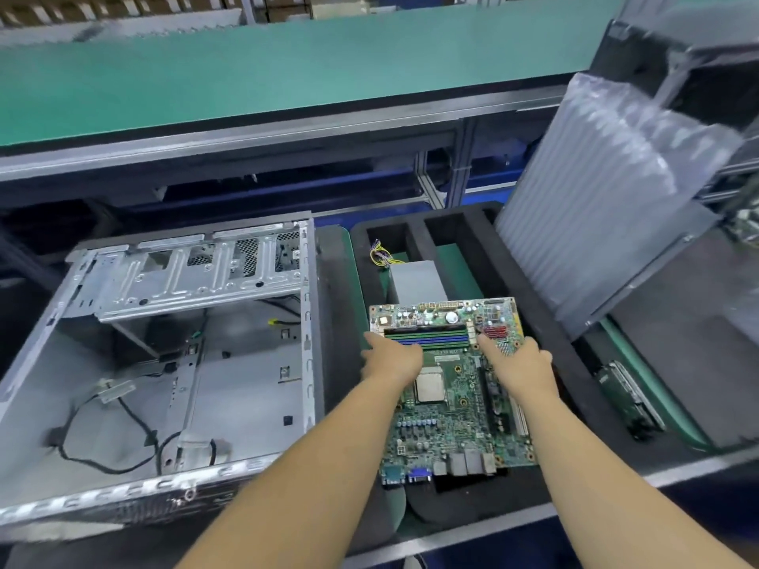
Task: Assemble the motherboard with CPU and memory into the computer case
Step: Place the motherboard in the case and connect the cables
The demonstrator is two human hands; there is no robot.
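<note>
Both hands are holding the motherboard (447, 408) over the black foam tray (575, 388): left grip (392, 357) and right grip (519, 361) are clasping its far half, beside the open computer case (156, 363).

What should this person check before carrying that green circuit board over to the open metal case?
1. Both hands on the motherboard: ok, left hand and right hand rest on its far half.
2. Firm hold by the fingers: cannot tell, fingertips hidden.
3. CPU seated: ok, sits in its socket.
4. Memory fitted: ok, sticks in slots.
5. Computer case open: ok, left of the board.
6. Case floor free: not ok, black cables lie loose there.
</note>
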